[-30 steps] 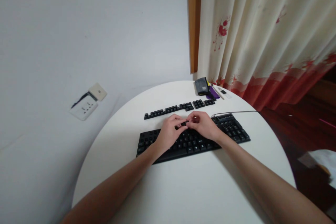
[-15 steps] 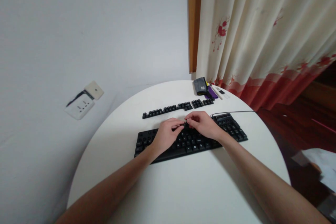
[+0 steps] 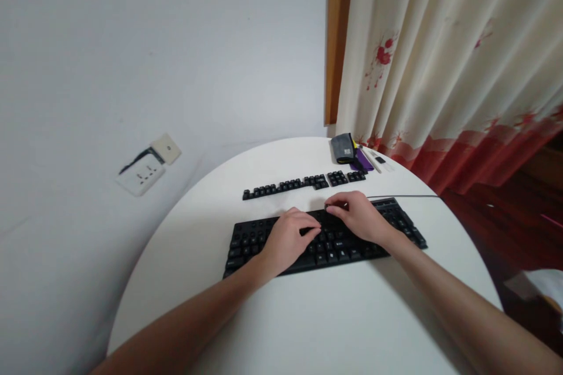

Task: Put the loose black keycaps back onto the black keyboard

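Note:
A black keyboard (image 3: 246, 240) lies across the middle of the round white table (image 3: 308, 316). My left hand (image 3: 288, 239) rests on the keys left of centre, fingers loosely stretched and holding nothing. My right hand (image 3: 360, 218) sits over the keyboard's upper middle. Its thumb and forefinger are pinched at the top row, on what looks like a small black keycap. A row of loose black keycaps (image 3: 285, 186) lies on the table just behind the keyboard, with two small clusters of keycaps (image 3: 346, 177) at its right end.
A grey pouch (image 3: 343, 147), a purple item (image 3: 364, 159) and a small white tool (image 3: 379, 160) lie at the table's far edge by the curtain (image 3: 440, 58). The keyboard cable (image 3: 409, 196) runs off right. A wall socket (image 3: 143, 174) hangs loose at left.
Both hands had been pinched together just above the keyboard. They have since parted: the left dropped flat onto the keys and the right lowered its pinch to the top row.

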Motion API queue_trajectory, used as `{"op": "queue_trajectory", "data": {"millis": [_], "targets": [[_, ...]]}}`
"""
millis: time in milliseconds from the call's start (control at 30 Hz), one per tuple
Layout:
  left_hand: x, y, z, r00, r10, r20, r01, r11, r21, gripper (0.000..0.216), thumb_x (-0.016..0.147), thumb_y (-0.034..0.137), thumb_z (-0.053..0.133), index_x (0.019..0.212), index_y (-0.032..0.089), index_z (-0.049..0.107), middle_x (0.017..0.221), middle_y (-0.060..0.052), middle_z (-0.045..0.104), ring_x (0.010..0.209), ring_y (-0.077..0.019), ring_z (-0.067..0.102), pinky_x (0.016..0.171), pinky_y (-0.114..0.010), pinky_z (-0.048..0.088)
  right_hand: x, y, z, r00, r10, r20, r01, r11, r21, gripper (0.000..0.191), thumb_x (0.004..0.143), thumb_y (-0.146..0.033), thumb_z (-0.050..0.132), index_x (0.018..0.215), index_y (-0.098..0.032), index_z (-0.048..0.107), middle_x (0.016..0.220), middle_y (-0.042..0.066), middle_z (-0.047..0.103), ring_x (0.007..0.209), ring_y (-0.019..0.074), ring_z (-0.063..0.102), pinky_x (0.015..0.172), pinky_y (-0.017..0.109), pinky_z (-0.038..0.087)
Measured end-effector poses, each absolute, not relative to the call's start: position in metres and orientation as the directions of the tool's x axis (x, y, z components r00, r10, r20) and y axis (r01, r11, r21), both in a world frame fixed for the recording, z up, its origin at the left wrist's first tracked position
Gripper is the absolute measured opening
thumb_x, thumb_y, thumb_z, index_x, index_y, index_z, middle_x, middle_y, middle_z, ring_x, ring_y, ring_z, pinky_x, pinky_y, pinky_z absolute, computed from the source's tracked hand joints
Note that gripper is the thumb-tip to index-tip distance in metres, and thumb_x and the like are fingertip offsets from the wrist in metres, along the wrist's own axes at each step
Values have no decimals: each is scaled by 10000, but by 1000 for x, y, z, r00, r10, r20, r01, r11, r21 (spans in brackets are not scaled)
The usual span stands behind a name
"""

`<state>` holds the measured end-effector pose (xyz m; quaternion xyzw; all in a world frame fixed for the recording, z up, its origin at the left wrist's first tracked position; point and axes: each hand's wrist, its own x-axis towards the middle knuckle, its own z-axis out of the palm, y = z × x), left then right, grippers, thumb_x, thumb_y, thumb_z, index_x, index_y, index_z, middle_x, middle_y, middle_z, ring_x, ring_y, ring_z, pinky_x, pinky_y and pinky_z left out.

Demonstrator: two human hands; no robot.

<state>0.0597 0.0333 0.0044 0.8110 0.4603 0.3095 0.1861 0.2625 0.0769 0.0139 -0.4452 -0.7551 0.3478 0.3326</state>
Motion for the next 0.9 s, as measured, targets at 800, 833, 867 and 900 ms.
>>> {"op": "queue_trajectory", "data": {"millis": [800, 833, 867, 900], "targets": [[64, 26, 2, 471, 783, 405, 648, -619, 443, 152, 875, 140, 569, 826, 182, 707, 896, -41, 690, 852, -182, 600, 845, -367, 496, 268, 65, 5, -500, 840, 213, 515, 485, -706, 88, 854, -203, 640, 889, -202, 720, 861, 34, 701, 765, 172, 613, 732, 287, 445], [64, 26, 2, 470, 784, 406, 647, -618, 446, 153, 875, 140, 569, 825, 181, 707, 891, -41, 688, 847, -180, 601, 844, -364, 497, 268, 65, 5, -501, 839, 211, 511, 484, -711, 91, 855, -204, 639, 896, -204, 720, 868, 32, 704, 773, 173, 617, 737, 286, 445], [64, 26, 3, 466, 787, 404, 648, -615, 449, 153, 875, 139, 570, 825, 180, 709, 888, -41, 688, 844, -178, 602, 844, -363, 498, 268, 65, 4, -504, 838, 210, 506, 483, -715, 94, 856, -202, 638, 901, -206, 720, 876, 31, 707, 785, 173, 620, 744, 284, 446], [64, 26, 3, 463, 789, 404, 650, -612, 451, 155, 875, 139, 570, 825, 181, 710, 884, -41, 688, 840, -178, 603, 845, -363, 499, 267, 65, 4, -507, 836, 207, 501, 482, -719, 96, 857, -200, 636, 903, -207, 720, 880, 28, 709, 793, 172, 623, 750, 282, 446]]}}
